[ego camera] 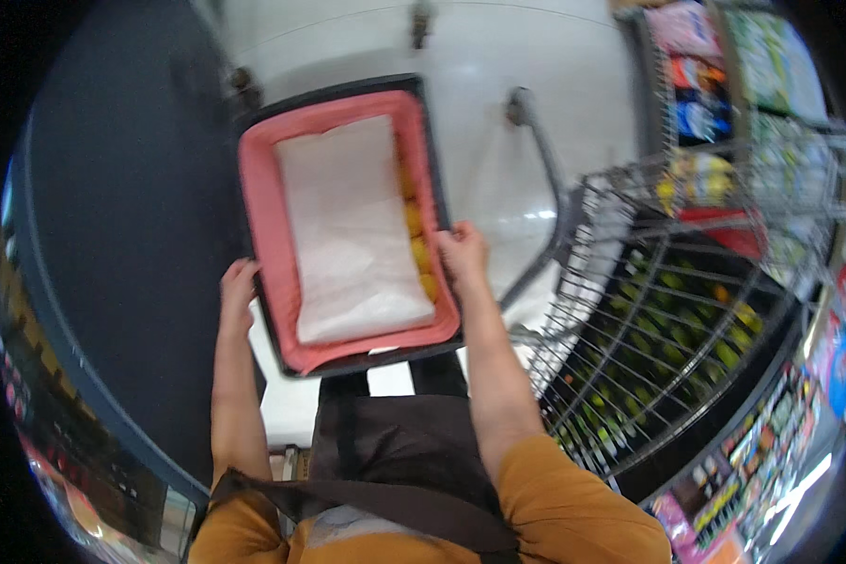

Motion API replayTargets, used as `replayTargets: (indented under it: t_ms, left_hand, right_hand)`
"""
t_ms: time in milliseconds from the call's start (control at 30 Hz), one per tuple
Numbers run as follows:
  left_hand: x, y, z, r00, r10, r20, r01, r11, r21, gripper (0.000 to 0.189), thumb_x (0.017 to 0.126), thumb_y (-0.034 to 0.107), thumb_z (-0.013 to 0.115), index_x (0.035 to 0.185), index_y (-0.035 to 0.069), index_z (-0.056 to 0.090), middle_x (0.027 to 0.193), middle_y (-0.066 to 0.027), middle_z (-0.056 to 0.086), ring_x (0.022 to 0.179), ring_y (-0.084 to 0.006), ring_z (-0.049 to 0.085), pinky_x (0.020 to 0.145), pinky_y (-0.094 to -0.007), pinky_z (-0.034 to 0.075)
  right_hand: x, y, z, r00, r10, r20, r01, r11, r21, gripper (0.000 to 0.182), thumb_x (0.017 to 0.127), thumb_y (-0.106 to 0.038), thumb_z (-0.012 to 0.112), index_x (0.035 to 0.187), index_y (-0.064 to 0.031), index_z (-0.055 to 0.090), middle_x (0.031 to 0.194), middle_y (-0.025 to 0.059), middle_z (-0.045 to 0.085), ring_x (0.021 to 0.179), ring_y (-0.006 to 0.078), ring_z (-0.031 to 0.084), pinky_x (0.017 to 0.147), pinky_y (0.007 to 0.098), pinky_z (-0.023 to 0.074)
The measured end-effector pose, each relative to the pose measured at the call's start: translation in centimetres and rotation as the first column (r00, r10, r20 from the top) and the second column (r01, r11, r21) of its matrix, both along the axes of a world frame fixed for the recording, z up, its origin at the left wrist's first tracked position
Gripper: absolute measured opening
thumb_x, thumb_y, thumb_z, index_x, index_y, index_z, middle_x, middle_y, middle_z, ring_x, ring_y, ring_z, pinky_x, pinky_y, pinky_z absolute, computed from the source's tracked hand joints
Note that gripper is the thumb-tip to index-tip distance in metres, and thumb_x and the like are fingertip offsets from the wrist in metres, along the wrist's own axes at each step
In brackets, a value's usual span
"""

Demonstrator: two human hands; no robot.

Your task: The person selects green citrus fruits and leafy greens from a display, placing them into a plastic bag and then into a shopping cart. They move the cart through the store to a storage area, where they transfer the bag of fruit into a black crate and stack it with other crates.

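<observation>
Between my hands is a black crate (338, 365) with a pink liner (264, 190) folded up round its inner walls. A crumpled white paper sheet (356, 233) covers most of what lies inside. Along the right side, several yellow-orange round fruits (419, 250) show past the paper's edge; their kind cannot be told. My left hand (240, 285) grips the crate's left rim near its lower half. On the right rim, a bit higher up, my right hand (463, 247) is closed round the edge, thumb inward. The fingers under the rim are hidden.
A large dark flat surface (134, 211) stands at the left. To the right is a wire shopping cart (648, 338), with green and yellow produce in a black container seen through its mesh. Packaged goods (701, 92) fill the upper right. Pale shiny floor (571, 63) lies beyond the crate.
</observation>
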State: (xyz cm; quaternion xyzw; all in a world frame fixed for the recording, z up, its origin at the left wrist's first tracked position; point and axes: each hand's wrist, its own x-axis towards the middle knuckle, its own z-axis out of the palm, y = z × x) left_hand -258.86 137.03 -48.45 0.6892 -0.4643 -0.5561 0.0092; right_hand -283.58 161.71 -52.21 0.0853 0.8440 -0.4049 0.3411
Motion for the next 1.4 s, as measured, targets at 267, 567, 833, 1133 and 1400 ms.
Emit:
replayTargets:
  t_ms: [267, 567, 833, 1133, 1400]
  left_hand:
    - [3.2, 6.4, 10.8, 0.994, -0.052, -0.093, 0.045, 0.996, -0.077, 0.022, 0.077, 0.009, 0.056, 0.063, 0.014, 0.040, 0.060, 0.0080, 0.034, 0.056, -0.0032, 0.031, 0.052, -0.0200, 0.026]
    - [4.0, 7.9, 28.5, 0.924, -0.110, -0.366, 0.007, 0.963, -0.270, 0.032, 0.076, 0.002, 0.059, 0.060, 0.015, 0.034, 0.059, 0.0089, 0.028, 0.055, -0.0026, 0.027, 0.051, -0.0196, 0.023]
    - [2.4, 8.3, 49.9, 0.644, -0.496, -0.582, 0.046, 0.785, -0.618, 0.031, 0.075, 0.000, 0.054, 0.060, 0.015, 0.031, 0.059, 0.0097, 0.029, 0.055, -0.0009, 0.027, 0.051, -0.0171, 0.022]
    - [-3.4, 16.8, 68.6, 0.180, -0.618, -0.765, -0.111, 0.760, -0.640, 0.014, 0.080, 0.017, 0.063, 0.081, 0.007, 0.053, 0.077, 0.0046, 0.053, 0.068, -0.0016, 0.048, 0.061, -0.0150, 0.037]
    - [-7.8, 26.9, 67.5, -0.159, -0.491, -0.857, 0.232, 0.825, -0.515, 0.018, 0.079, 0.009, 0.062, 0.074, 0.009, 0.045, 0.067, 0.0071, 0.045, 0.061, -0.0016, 0.041, 0.057, -0.0152, 0.033]
  right_hand:
    - [2.2, 4.9, 14.3, 0.939, 0.196, -0.283, -0.115, 0.953, 0.280, 0.027, 0.066, -0.026, 0.066, 0.066, -0.0026, 0.052, 0.059, 0.0132, 0.056, 0.058, 0.0318, 0.055, 0.054, 0.0378, 0.0422]
    - [3.9, 7.8, 33.1, 0.934, 0.164, -0.317, -0.102, 0.974, 0.203, 0.022, 0.071, -0.026, 0.063, 0.075, -0.0053, 0.057, 0.072, 0.0155, 0.061, 0.071, 0.0344, 0.058, 0.064, 0.0429, 0.0443]
    - [5.1, 12.7, 51.1, 0.684, -0.090, -0.724, 0.014, 0.994, -0.110, 0.019, 0.066, -0.017, 0.067, 0.072, -0.0014, 0.057, 0.063, 0.0123, 0.059, 0.057, 0.0192, 0.057, 0.056, 0.0301, 0.0448]
    - [0.7, 23.3, 70.6, 0.554, -0.216, -0.804, 0.048, 0.972, -0.228, 0.019, 0.061, -0.016, 0.071, 0.070, -0.0020, 0.061, 0.064, 0.0022, 0.058, 0.057, 0.0128, 0.050, 0.054, 0.0278, 0.0412]
    - [-3.3, 36.4, 79.8, 0.368, 0.098, -0.925, 0.157, 0.974, 0.166, 0.021, 0.063, -0.021, 0.070, 0.063, -0.0018, 0.061, 0.058, 0.0015, 0.054, 0.055, 0.0097, 0.047, 0.052, 0.0270, 0.0373]
